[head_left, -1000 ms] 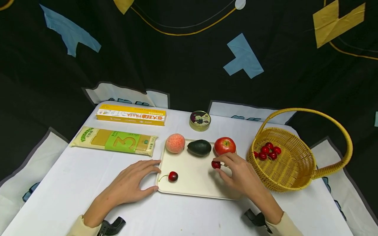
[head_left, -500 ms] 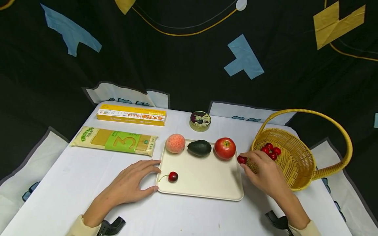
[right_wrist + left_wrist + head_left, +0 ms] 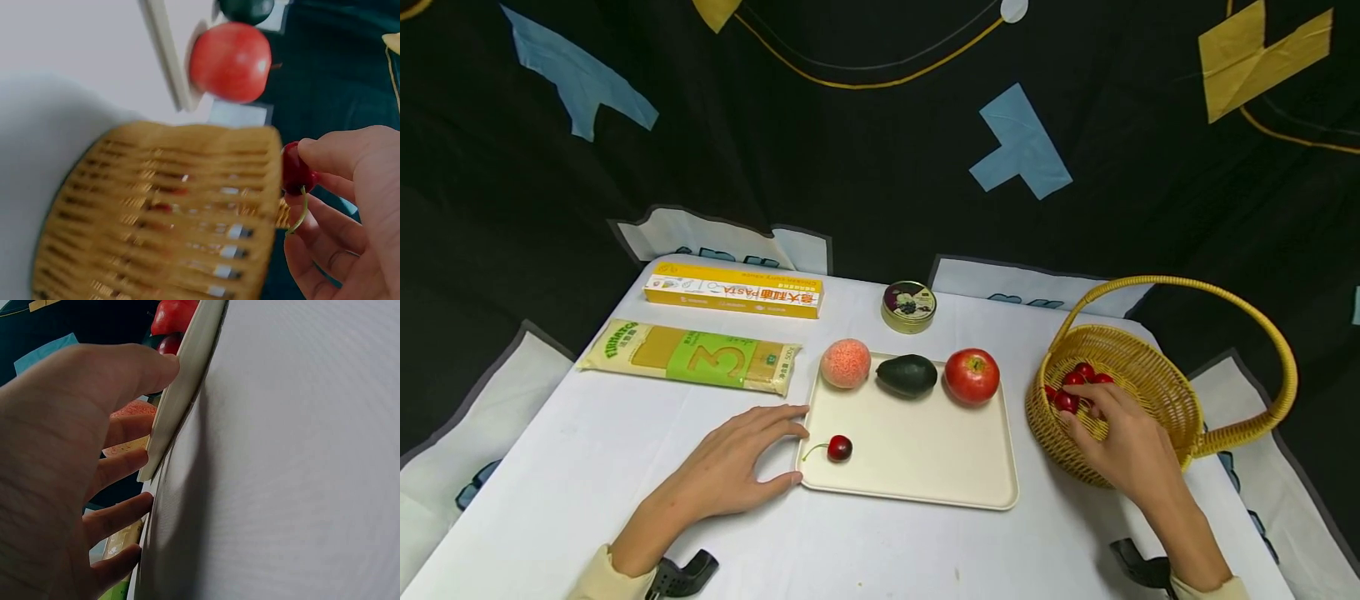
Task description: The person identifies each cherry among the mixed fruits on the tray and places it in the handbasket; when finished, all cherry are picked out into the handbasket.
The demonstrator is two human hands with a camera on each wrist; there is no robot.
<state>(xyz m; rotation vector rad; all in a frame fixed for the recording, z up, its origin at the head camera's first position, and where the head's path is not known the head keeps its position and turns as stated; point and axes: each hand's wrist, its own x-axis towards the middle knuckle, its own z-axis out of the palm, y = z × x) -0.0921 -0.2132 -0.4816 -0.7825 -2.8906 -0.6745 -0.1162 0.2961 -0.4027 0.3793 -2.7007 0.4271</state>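
Observation:
My right hand [image 3: 1123, 442] is over the near left part of the yellow wicker basket [image 3: 1157, 342]. Its thumb and fingertips pinch a dark red cherry [image 3: 294, 169], whose green stem hangs down in the right wrist view. Below it, several more cherries [image 3: 1083, 372] lie in the basket, partly hidden by the fingers. With fingers spread and relaxed, my left hand [image 3: 737, 462] touches the left edge of the cream tray [image 3: 917, 467]. One cherry with a stem [image 3: 839, 449] lies on the tray near that hand.
Along the tray's far side sit a peach [image 3: 846, 364], an avocado [image 3: 907, 376] and a red apple [image 3: 972, 377]. Behind it stands a round tin [image 3: 908, 307]. A pasta packet [image 3: 692, 357] and a yellow pasta box [image 3: 733, 291] lie at the left. The basket's handle [image 3: 1225, 300] arches high.
My right hand has carried the cherry rightward from above the tray, past the basket's rim, to over the basket. The left hand has stayed at the tray's edge.

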